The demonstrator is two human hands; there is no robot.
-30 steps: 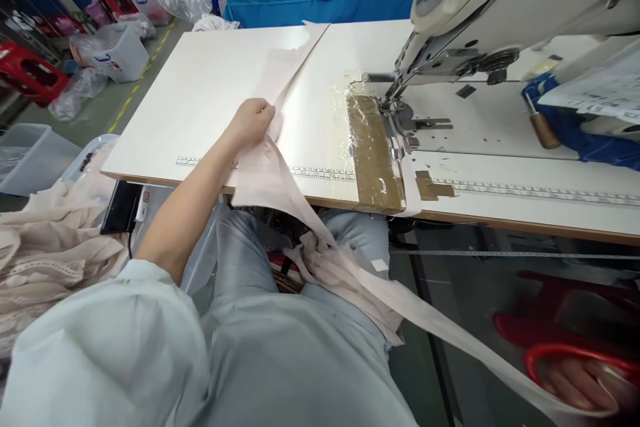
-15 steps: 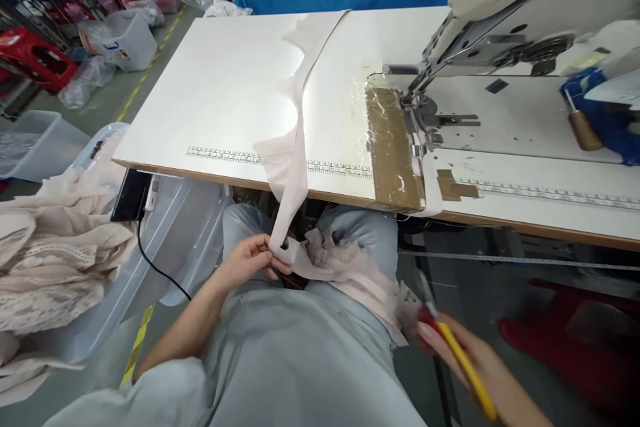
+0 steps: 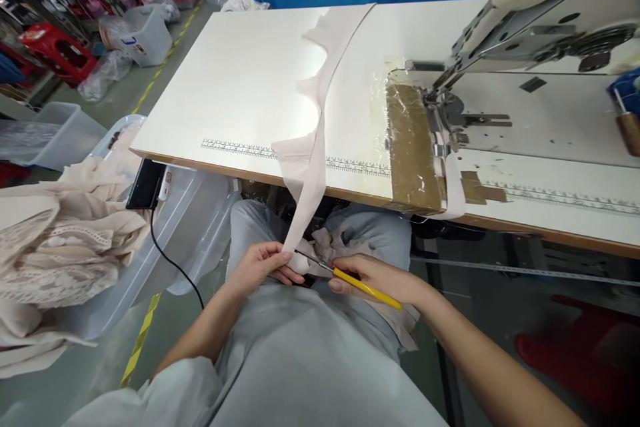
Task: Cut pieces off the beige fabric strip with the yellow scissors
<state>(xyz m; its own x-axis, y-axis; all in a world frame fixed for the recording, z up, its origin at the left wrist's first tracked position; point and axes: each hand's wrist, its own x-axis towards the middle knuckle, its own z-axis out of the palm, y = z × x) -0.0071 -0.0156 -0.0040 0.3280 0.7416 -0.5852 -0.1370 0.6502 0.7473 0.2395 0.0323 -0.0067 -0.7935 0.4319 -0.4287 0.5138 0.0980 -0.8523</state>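
Note:
My left hand (image 3: 267, 265) pinches a pale pink fabric strip (image 3: 311, 180) just past the table's front edge, above my lap. From there the strip runs up across the white table, one side cut in scallops. In my right hand (image 3: 373, 275) is a pair of scissors with yellow handles (image 3: 367, 288). Their blades point left and touch or nearly touch the fabric beside my left fingertips; whether they are open there I cannot tell. Crumpled pale fabric (image 3: 345, 243) lies on my thighs, partly hidden behind my right hand.
A sewing machine (image 3: 550, 27) stands on the right of the white table (image 3: 235, 80), with brown tape (image 3: 413, 147) by its needle area. To my left, a clear plastic bin (image 3: 185, 227) holds piled garments (image 3: 75, 240). A black power bank (image 3: 145, 185) with a cable hangs at the table edge.
My right hand has brought the scissors from the lower right to the fabric at my left hand. The left hand keeps its hold on the strip. The camera view has shifted slightly.

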